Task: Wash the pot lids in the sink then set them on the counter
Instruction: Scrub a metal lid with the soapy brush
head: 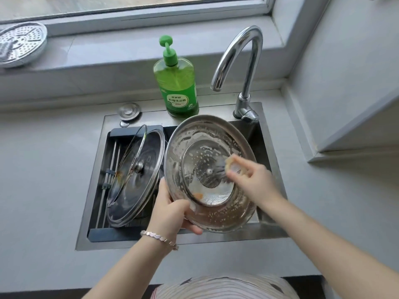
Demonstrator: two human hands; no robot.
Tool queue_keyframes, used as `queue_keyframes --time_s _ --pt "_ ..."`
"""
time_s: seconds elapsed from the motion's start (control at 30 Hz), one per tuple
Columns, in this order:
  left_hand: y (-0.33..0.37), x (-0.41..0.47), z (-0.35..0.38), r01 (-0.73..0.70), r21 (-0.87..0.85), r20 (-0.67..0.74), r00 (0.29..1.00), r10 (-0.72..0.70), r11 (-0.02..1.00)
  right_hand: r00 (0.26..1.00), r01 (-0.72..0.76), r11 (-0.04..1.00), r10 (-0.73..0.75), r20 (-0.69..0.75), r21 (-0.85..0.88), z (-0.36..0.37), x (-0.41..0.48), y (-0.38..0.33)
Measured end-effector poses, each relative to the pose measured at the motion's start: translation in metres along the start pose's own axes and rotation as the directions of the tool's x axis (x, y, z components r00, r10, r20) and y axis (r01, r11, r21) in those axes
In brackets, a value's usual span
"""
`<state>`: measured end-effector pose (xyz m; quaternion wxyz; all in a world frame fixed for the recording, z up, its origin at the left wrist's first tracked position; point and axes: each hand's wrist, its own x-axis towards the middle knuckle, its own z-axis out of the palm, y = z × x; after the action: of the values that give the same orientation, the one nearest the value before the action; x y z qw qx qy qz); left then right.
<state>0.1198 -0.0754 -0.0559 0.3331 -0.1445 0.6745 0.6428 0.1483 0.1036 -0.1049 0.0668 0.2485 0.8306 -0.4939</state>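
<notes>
Left hand (171, 211) gripping, right hand (253, 182) pinching (fingers (234, 175) motion-blurred)

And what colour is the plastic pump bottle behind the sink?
Green plastic pump bottle; head view.

soft window daylight, blurred right hand (252, 180)

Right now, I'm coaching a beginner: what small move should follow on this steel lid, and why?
Probably slide the sponge in the right hand down to the lower rim of the steel lid: brown residue shows there, near the gripping left hand.
</notes>
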Motion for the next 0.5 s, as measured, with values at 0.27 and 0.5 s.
queue_keyframes --time_s 0.27,0.5 --pt "-0.01 0.003 -0.006 0.033 0.014 0.007 0.999 -0.033 0.999 0.994 0.069 0.997 -0.073 0.078 0.045 0.01 -0.008 -0.011" --pt "-0.013 0.0 -0.01 0.016 -0.004 0.022 1.0 -0.016 1.0 0.97 0.109 0.985 -0.134 0.201 0.131 0.022 -0.034 -0.016"
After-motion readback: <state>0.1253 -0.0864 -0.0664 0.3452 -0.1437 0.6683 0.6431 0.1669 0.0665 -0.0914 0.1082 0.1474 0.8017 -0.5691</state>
